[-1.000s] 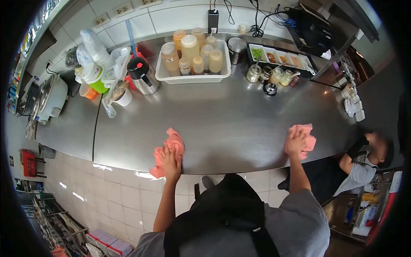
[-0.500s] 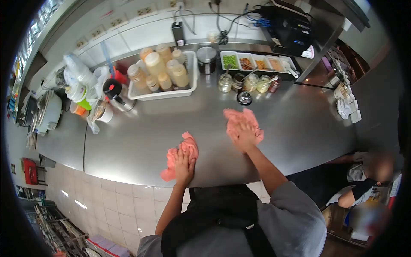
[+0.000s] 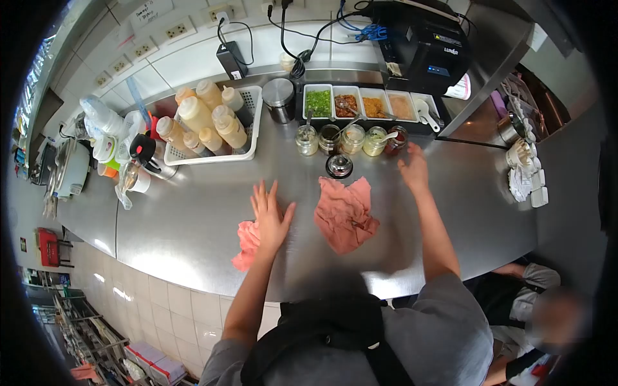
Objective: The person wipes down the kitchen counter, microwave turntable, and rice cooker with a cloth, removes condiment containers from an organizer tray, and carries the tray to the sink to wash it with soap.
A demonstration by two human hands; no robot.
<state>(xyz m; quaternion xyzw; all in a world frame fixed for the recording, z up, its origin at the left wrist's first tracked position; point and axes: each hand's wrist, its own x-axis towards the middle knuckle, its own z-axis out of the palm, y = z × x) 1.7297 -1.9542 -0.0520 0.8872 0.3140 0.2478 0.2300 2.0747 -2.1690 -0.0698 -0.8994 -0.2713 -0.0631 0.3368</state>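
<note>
My left hand (image 3: 271, 217) has its fingers spread and holds nothing, over the counter at the right edge of a crumpled pink cloth (image 3: 246, 246). A second pink cloth (image 3: 346, 213) lies loosely spread between my two hands, with neither touching it. My right hand (image 3: 415, 168) is open, its fingers apart just below the jar of dark red condiment (image 3: 396, 139); contact with the jar I cannot make out. Beside that jar stand several more glass jars (image 3: 353, 139), most with spoons. A round metal lid (image 3: 339, 166) sits in front of them.
A white basket (image 3: 257, 116) of squeeze bottles, a steel canister (image 3: 279, 101) and topping trays (image 3: 360, 103) line the back of the steel counter (image 3: 187, 219). A black printer (image 3: 428, 55) stands at the back right. A steel jug (image 3: 151, 154) stands left; another person (image 3: 515, 293) is at lower right.
My right hand has let go of its cloth and moved up and right to the jars. My left hand has come off its cloth, fingers spreading. The camera view has shifted.
</note>
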